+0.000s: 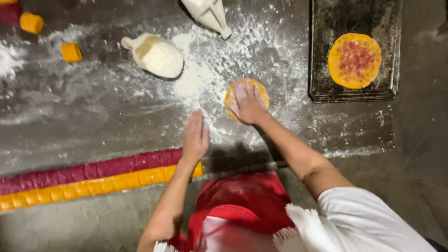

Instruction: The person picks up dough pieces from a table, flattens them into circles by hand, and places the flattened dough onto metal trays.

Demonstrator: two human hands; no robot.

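My right hand (247, 103) lies flat on a small round yellow dough disc (261, 91) in the middle of the floured grey worktop (93, 112). The fingers are spread and dusted with flour. My left hand (194, 138) hovers open to the left of the disc, palm turned sideways, holding nothing. Just under its wrist end two long rows of cut dough pieces, one dark pink (93, 169) and one yellow (84, 187).
A dark baking tray (322, 56) at the back right holds one flat yellow disc with a pink centre (354, 60). A white scoop of flour (156, 56) lies at the back left, a white tool (210, 14) behind it. Loose yellow dough pieces (71, 52) sit far left.
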